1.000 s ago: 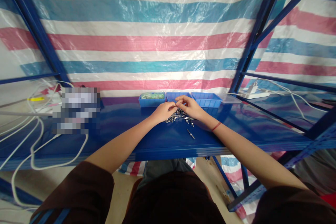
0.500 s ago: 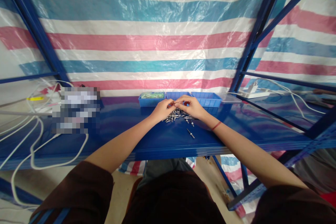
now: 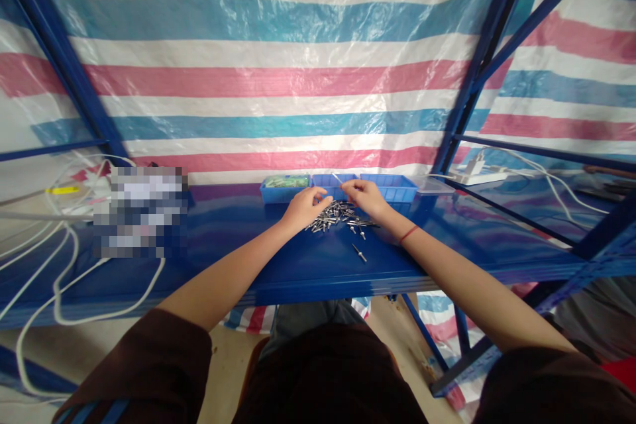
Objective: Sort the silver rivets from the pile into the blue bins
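Note:
A heap of small metal rivets (image 3: 334, 213), each with a thin pin and a thicker body, lies on the blue table. My right hand (image 3: 366, 197) pinches one thin rivet (image 3: 336, 178), which points up and left above the heap, in front of the middle blue bin (image 3: 325, 180). At the heap's left side is my left hand (image 3: 304, 208), fingers loosely curled and apart from the thumb, with nothing visible in them. A single rivet (image 3: 360, 252) lies apart, nearer the table's front edge.
Behind the hands stand a left bin holding green-and-white packets (image 3: 287, 181) and a right blue bin (image 3: 390, 187). A clear lid (image 3: 434, 185) lies beside it. White cables (image 3: 114, 319) and a blurred-out object sit at left; a power strip (image 3: 477, 170) at right.
My hands, together over the heap before, are now apart. The right hand holds a rivet up, its tip rising toward the middle bin; the left hand's fingers have opened.

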`<state>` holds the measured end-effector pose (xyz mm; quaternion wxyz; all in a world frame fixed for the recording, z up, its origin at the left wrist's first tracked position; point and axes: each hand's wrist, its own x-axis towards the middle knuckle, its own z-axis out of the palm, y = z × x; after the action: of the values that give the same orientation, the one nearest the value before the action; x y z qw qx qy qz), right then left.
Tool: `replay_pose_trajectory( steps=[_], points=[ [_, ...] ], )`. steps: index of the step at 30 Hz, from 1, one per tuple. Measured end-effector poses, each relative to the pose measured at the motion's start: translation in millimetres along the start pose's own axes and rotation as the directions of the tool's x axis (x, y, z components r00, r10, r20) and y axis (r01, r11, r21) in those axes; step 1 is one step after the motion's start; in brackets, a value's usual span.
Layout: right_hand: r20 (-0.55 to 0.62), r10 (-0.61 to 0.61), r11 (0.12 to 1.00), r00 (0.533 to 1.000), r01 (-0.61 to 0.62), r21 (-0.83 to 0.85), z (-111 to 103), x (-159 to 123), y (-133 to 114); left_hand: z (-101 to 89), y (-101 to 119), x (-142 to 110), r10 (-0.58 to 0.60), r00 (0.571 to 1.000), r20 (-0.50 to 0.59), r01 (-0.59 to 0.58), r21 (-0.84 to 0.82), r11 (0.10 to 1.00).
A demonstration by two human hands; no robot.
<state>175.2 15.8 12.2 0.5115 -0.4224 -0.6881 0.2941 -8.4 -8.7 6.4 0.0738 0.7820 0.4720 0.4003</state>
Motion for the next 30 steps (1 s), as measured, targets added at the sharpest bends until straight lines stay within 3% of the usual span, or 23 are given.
replay_pose_trajectory(
  steps=[2, 4, 5, 7, 10, 13, 16, 18, 26, 30],
  points=[
    [-0.190, 0.175, 0.976, 0.966, -0.145, 0.163, -8.7, 5.6, 4.7, 0.5, -1.3, -0.8, -0.003, 0.999, 0.044, 0.002, 0.032, 0.999],
    [-0.333, 0.320, 0.933, 0.887, -0.233, 0.275, -21.6, 11.0, 9.6, 0.4, -2.3, -1.6, 0.028, 0.995, 0.095, -0.034, 0.063, 0.997],
    [-0.366, 0.359, 0.922, 0.859, -0.264, 0.285, -28.4, 13.2, 11.9, 0.2, -2.8, -2.0, 0.050, 0.991, 0.122, -0.059, 0.078, 0.995],
    [-0.364, 0.360, 0.930, 0.859, -0.302, 0.208, -39.5, 15.9, 15.4, 0.4, -3.9, -2.7, 0.089, 0.980, 0.176, -0.109, 0.108, 0.988],
    [-0.282, 0.274, 0.961, 0.919, -0.274, 0.038, -43.4, 14.9, 16.6, 1.2, -5.6, -3.8, 0.111, 0.963, 0.247, -0.148, 0.138, 0.979],
    [-0.039, 0.026, 0.958, 0.999, -0.036, -0.285, -32.6, 9.4, 13.4, 1.7, -6.6, -4.4, 0.109, 0.952, 0.285, -0.159, 0.157, 0.975],
    [0.289, -0.080, 0.842, 0.954, 0.220, -0.492, -19.4, 3.5, 10.5, 1.7, -6.9, -4.2, 0.109, 0.953, 0.284, -0.154, 0.141, 0.978],
    [0.392, -0.071, 0.796, 0.917, 0.289, -0.533, -14.3, 1.3, 10.8, 1.9, -7.4, -3.9, 0.106, 0.956, 0.275, -0.142, 0.117, 0.983],
    [0.449, -0.216, 0.668, 0.867, 0.467, -0.580, -10.4, -0.8, 13.0, 3.3, -8.8, -3.9, 0.107, 0.959, 0.263, -0.141, 0.111, 0.984],
    [0.421, -0.316, 0.686, 0.851, 0.511, -0.518, -7.5, -6.0, 2.8, 2.2, -4.7, -3.6, 0.119, 0.965, 0.235, -0.152, 0.126, 0.980]
  ],
)
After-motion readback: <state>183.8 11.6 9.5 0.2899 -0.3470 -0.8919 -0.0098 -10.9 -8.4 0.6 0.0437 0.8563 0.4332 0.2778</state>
